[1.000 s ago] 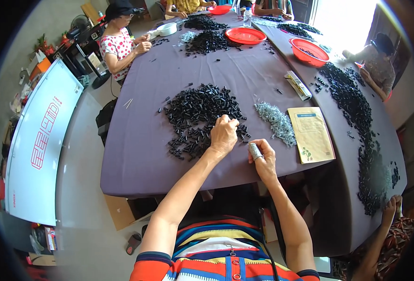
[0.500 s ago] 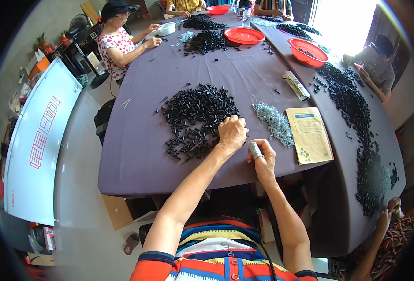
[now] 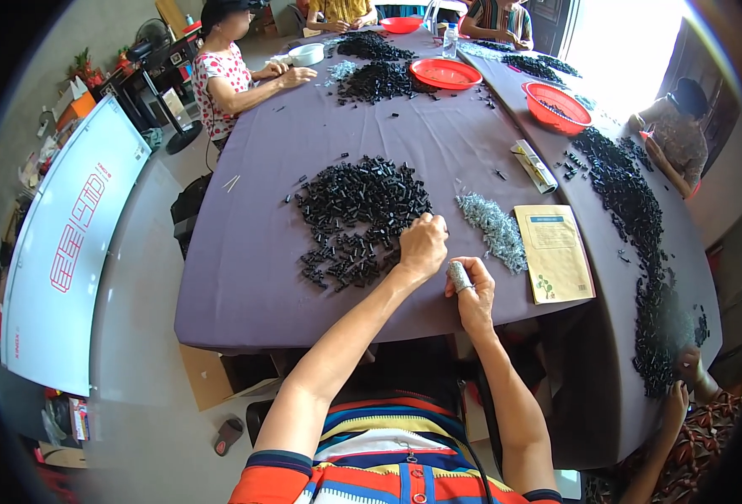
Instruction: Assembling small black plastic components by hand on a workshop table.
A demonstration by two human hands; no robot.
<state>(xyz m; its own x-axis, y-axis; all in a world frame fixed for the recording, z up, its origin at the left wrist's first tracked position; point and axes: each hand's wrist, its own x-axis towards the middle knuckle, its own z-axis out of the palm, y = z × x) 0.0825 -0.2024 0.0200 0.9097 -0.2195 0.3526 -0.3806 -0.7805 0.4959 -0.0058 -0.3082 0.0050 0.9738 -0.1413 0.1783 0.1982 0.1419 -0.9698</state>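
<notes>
My left hand (image 3: 422, 246) rests knuckles-up on the purple tablecloth (image 3: 253, 244), at the near right edge of a pile of small black plastic parts (image 3: 356, 206); its fingers are curled, and I cannot see what they pinch. My right hand (image 3: 471, 290) sits just to the right and closer to me, closed around a bundle of small silvery metal pieces (image 3: 458, 275) that sticks out of its fist. A loose heap of the same silvery pieces (image 3: 493, 229) lies just beyond the right hand.
A yellow booklet (image 3: 554, 250) lies right of the silvery heap, a rolled packet (image 3: 535, 165) beyond it. More black parts (image 3: 627, 202) run along the right edge. Red bowls (image 3: 445, 73) (image 3: 556, 107) stand far back. Other people sit at the far left (image 3: 228, 71), the right (image 3: 677, 134) and the lower right.
My left hand has drawn back from the middle of the black pile to its near right edge, closer to my right hand. The right hand has barely moved.
</notes>
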